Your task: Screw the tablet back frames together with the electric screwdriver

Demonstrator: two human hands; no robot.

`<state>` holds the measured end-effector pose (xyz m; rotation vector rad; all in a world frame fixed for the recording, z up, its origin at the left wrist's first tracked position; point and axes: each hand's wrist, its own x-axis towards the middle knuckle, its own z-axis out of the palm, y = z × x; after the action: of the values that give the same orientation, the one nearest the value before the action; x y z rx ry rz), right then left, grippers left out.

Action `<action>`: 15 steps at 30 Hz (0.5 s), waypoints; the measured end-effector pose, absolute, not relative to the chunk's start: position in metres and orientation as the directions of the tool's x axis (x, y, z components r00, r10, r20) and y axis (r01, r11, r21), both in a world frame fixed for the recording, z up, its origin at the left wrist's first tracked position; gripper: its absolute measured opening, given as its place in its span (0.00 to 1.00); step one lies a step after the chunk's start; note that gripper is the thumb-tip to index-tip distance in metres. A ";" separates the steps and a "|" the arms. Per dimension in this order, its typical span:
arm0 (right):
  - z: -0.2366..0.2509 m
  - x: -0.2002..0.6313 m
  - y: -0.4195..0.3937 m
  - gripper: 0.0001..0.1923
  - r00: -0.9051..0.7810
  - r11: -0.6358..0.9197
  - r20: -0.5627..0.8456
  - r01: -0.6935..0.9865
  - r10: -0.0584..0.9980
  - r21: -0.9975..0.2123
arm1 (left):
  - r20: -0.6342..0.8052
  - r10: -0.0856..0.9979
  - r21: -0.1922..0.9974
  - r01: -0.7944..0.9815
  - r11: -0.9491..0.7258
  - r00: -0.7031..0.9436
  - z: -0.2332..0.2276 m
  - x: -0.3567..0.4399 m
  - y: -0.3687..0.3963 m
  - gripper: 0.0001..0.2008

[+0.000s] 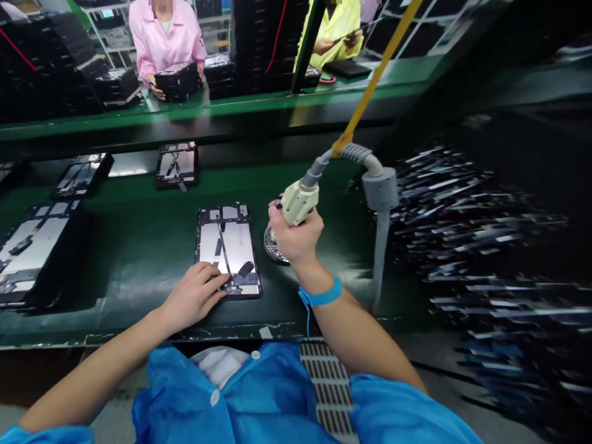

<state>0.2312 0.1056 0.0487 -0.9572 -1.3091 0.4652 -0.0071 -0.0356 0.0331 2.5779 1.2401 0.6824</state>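
Observation:
An opened tablet (239, 243) lies on the green bench in front of me, with its silver inside, ribbon cables and a small loose dark part showing. My left hand (197, 293) rests on its lower left corner, fingers stretched out and tips touching the parts near the bottom edge. To the right of the tablet, my right hand (298, 237) is wrapped round a cream hand-held tool (300, 202) on a grey hose. Partly behind that hand, a round perforated metal piece (274, 245) shows low over the bench. A blue band (324, 293) circles my right wrist.
More opened tablets (176, 163) lie at the back and left, one a thick stack (34, 246). A yellow strap (379, 74) holds up the hose. Blurred dark panels (453, 209) crowd the right. Across the bench, a person in pink (166, 37) holds a dark stack.

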 end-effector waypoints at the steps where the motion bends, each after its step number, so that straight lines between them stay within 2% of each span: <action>1: 0.048 0.231 0.104 0.10 0.232 0.556 0.597 0.220 0.768 -0.801 | 0.326 0.762 0.365 0.669 -0.648 0.560 0.033 -0.006 -0.035 0.13; 9: 0.047 0.235 0.098 0.10 0.222 0.521 0.566 0.231 0.794 -0.822 | 0.411 0.647 0.286 0.583 -0.760 0.642 0.025 -0.011 -0.041 0.14; 15: 0.048 0.235 0.094 0.11 0.205 0.506 0.546 0.217 0.812 -0.835 | 0.423 0.616 0.244 0.571 -0.784 0.665 0.018 -0.010 -0.041 0.15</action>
<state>0.2348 0.0937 0.0477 -1.0016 -1.3365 0.5304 -0.0104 -0.0408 0.0176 2.7828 0.9943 0.7586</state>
